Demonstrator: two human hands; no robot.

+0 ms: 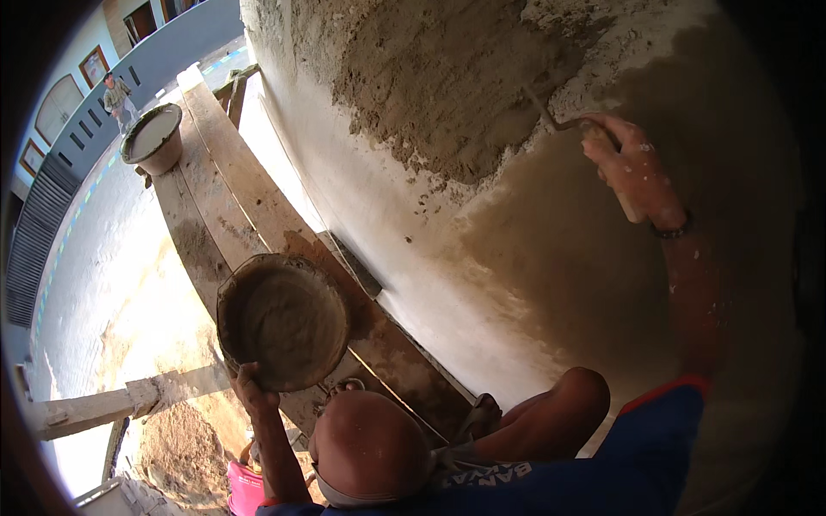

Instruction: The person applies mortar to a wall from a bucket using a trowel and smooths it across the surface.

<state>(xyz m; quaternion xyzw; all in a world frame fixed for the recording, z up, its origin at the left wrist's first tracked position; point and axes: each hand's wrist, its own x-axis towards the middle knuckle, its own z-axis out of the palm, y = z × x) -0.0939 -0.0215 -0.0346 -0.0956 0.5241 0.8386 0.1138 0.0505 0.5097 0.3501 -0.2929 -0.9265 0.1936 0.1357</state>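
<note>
My right hand point(632, 168) is closed around the handle of a trowel point(559, 125), its thin metal blade seen nearly edge-on against the wall. Under the blade spreads a rough patch of wet grey mortar point(447, 86); smoother, darker plaster point(585, 249) covers the wall below and to its right. Low on the left, my left hand point(252, 391) grips the near rim of a round bucket point(224, 322) that holds grey mortar. The bucket is over the scaffold planks; whether it rests on them I cannot tell.
Long wooden planks point(232, 193) run beside the wall, my bent knee point(585, 391) above them. A second mortar bucket point(163, 159) stands toward their far end. A timber beam point(95, 408) crosses at lower left, near a sand heap point(181, 456). Another person point(116, 95) is in the distance.
</note>
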